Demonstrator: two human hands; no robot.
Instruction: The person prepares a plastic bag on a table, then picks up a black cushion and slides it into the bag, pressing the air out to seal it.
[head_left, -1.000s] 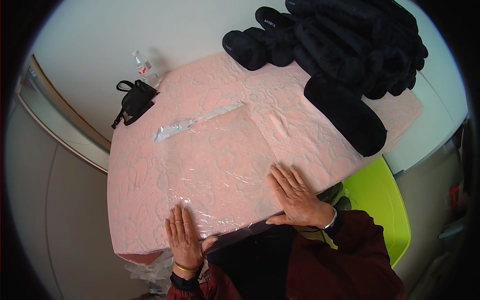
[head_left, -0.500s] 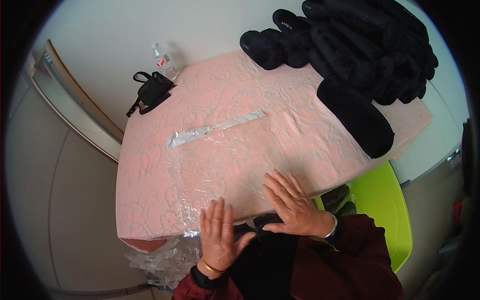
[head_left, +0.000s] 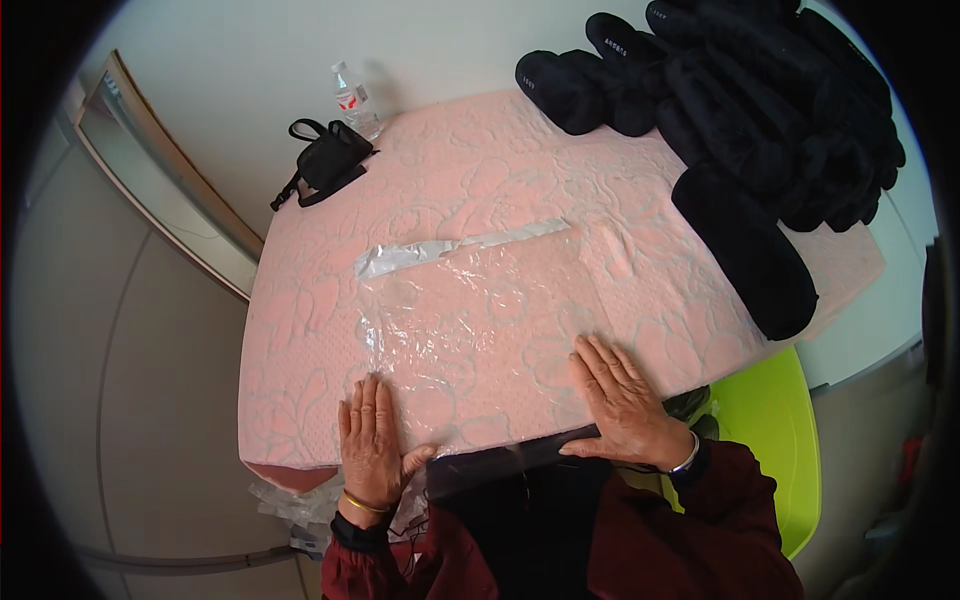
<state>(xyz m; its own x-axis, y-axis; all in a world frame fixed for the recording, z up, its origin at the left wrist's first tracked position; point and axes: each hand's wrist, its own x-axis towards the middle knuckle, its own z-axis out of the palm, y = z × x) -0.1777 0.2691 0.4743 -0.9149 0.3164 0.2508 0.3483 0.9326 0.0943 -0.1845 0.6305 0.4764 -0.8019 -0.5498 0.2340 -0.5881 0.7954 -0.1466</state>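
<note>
A clear plastic bag [head_left: 480, 340] lies flat on a pink patterned cloth [head_left: 300, 330] that covers the table, with a whitish strip [head_left: 400, 260] along its far edge. Its near end hangs over the table's front edge, against my dark clothing. My left hand [head_left: 372, 440] lies flat at the bag's near left corner, thumb spread out. On the near right side, my right hand [head_left: 625, 405] rests flat with its fingers apart, at the bag's border. Neither hand grips anything.
Black plush oblong pieces [head_left: 780, 110] are heaped at the far right, with one [head_left: 745, 250] lying nearer. A small black bag [head_left: 330, 160] and a plastic bottle [head_left: 352, 102] sit at the far left. Below the right edge is a lime-green bin [head_left: 765, 430]; crumpled clear plastic [head_left: 300, 503] lies below left.
My hands have moved apart to the bag's two sides, the left one going left and the right one slightly right. The bag now looks spread wider and flatter near me.
</note>
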